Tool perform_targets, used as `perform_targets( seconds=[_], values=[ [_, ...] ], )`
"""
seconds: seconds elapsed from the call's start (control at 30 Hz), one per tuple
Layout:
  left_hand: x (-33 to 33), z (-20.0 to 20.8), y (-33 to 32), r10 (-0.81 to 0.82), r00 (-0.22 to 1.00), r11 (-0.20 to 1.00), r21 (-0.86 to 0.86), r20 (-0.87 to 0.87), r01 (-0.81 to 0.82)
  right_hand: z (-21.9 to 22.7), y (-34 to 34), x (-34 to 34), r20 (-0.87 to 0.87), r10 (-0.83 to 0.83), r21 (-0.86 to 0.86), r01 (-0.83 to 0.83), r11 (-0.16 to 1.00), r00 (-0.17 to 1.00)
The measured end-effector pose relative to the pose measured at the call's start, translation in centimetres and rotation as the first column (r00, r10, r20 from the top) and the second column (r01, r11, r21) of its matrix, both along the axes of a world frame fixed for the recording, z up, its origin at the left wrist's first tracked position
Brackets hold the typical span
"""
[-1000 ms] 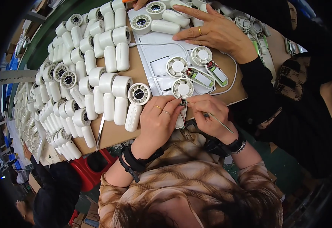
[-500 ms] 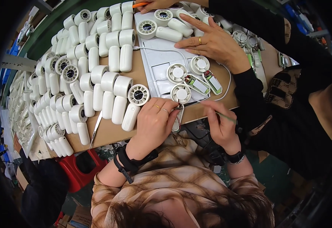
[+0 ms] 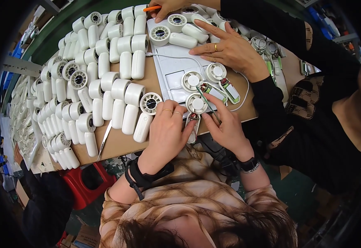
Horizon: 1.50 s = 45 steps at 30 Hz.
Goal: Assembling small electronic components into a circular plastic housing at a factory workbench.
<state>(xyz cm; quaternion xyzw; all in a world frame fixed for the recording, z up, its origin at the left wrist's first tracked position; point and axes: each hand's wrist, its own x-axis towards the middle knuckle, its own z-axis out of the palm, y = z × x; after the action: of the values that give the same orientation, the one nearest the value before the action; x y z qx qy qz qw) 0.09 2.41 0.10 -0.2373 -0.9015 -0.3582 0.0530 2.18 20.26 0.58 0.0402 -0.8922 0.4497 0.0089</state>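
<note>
An opened white handheld fan [image 3: 196, 103] lies at the table's near edge, its handle toward me and small wires showing below the fan head. My left hand [image 3: 166, 130] is closed at the left of it, thumb and fingertips gripping where handle meets head. A slim dark-green tool [image 3: 212, 108] is pinched in my right hand [image 3: 227, 128], slanting across the fan's right side; its exact kind is unclear. My right fingertips are close to the wires. Just beyond, two more opened fans [image 3: 192, 81] [image 3: 216, 72] show green-and-white batteries in their handles.
Rows of assembled white fans [image 3: 122, 97] cover the left of the table. A silver pointed tool [image 3: 104, 140] lies by the near edge. Across from me, a co-worker's hand [image 3: 230, 51] rests over a white sheet [image 3: 160, 53] and cable; the other holds something orange [image 3: 152, 8].
My right hand has moved left to the fan, and the green tool now points away from me. My left fingers have shifted slightly at the fan.
</note>
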Motion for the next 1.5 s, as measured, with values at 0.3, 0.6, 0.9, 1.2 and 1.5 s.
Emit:
perform_targets(
  seconds=[0.3,0.6,0.9,1.2,1.5],
  values=[
    [-0.2,1.0,-1.4,-0.089,0.995,0.996,0.005,0.037,0.089,-1.2,-0.7,-0.6,-0.199,0.064,0.121,-0.040,0.992,0.978],
    [-3.3,5.7,-1.8,-0.384,0.923,0.908,-0.199,-0.038,0.369,-2.2,2.8,4.8,-0.018,-0.061,-0.376,0.050,0.925,0.998],
    [-5.4,4.0,-0.9,-0.648,0.761,0.724,-0.288,0.029,0.627,-7.9,0.6,7.2,-0.120,0.027,-0.232,-0.054,0.971,0.992],
    [-4.6,2.5,-2.0,-0.623,0.782,0.776,-0.130,-0.011,0.617,-8.9,1.4,8.4,-0.057,0.041,-0.309,-0.056,0.950,0.998],
    [-5.4,2.5,-2.8,-0.763,0.641,0.634,-0.280,-0.080,0.721,-5.5,1.5,8.8,-0.068,-0.004,-0.390,-0.023,0.920,0.998]
  ],
)
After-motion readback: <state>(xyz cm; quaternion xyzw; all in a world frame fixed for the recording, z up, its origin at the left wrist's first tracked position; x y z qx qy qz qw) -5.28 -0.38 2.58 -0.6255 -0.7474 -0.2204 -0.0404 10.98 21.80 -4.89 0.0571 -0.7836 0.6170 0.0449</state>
